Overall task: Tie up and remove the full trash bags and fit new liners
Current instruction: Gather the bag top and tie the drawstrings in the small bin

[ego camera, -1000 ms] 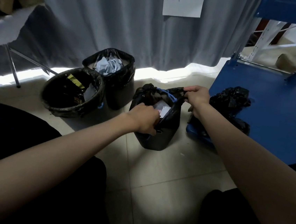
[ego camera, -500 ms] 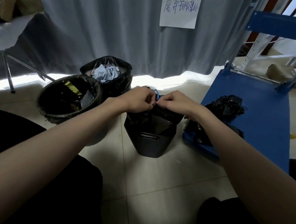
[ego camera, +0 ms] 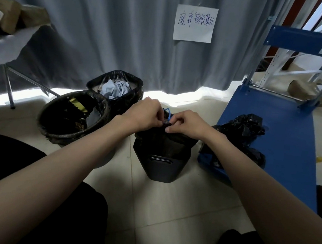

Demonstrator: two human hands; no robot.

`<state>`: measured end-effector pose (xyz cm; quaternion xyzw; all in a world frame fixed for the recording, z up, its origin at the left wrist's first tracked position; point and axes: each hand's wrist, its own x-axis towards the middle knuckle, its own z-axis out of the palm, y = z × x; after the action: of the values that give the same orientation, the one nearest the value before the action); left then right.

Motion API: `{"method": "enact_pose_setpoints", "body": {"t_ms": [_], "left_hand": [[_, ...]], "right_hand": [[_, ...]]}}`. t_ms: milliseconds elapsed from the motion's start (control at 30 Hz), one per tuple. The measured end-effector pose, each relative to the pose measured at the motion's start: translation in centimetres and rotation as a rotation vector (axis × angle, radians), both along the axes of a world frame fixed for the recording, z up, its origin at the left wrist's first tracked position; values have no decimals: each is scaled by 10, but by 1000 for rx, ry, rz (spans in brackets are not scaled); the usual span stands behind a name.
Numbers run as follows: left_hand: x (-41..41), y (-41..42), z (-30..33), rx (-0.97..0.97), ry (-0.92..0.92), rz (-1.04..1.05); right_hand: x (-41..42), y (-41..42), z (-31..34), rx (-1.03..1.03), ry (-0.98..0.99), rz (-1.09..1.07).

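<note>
A small dark bin stands on the floor in front of me, its black trash bag gathered shut at the top. My left hand and my right hand meet above it, both pinching the bag's bunched neck, where a blue drawstring sticks up between my fingers. To the left stand a round bin with a black liner and some trash, and behind it a square bin with crumpled paper.
A blue platform cart lies to the right with crumpled black bags on its near corner. A grey curtain with a paper note hangs behind. A metal-legged table stands at the left, shelving at the far right.
My hands were apart, holding the bag's rim open over the bin. They have come together at the centre and the bag's mouth is now gathered shut.
</note>
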<state>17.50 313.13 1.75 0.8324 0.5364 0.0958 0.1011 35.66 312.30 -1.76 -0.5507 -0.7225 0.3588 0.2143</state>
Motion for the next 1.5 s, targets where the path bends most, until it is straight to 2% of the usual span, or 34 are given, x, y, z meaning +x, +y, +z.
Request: {"method": "enact_pose_setpoints", "body": {"t_ms": [100, 267, 400, 500, 600, 667, 800, 967, 1033, 1100, 1200, 1267, 1500], "left_hand": [[-2, 4, 6, 4, -33, 7], [-7, 8, 20, -1, -116, -49], [-7, 10, 28, -37, -288, -1], [-7, 14, 32, 9, -426, 68], [-6, 14, 35, -7, -533, 59], [-4, 13, 35, -18, -573, 32], [3, 11, 37, -2, -629, -12], [5, 8, 33, -43, -666, -68], [1, 10, 30, -50, -637, -58], [-8, 13, 25, -30, -490, -36], [-17, 14, 11, -133, -233, -63], [-13, 11, -3, -124, -109, -76], [-10, 9, -21, 31, 36, -70]], "right_hand": [[-6, -2, -2, 41, 26, -20], [-11, -3, -6, 50, -37, -14], [-11, -1, -18, 43, -84, -6], [-7, -3, -35, 38, -149, -18], [0, -3, -40, 42, -135, -52], [0, -1, -35, 84, -41, -80], [-10, -2, -12, 138, 346, -166], [-17, -6, 4, 82, 475, -130], [-15, -7, 3, 28, 502, -139], [-12, -9, 2, -7, 542, -159], [-8, -9, 2, -13, 576, -197], [-7, -8, 3, -16, 581, -215], [-6, -3, 5, 2, 608, -267]]}}
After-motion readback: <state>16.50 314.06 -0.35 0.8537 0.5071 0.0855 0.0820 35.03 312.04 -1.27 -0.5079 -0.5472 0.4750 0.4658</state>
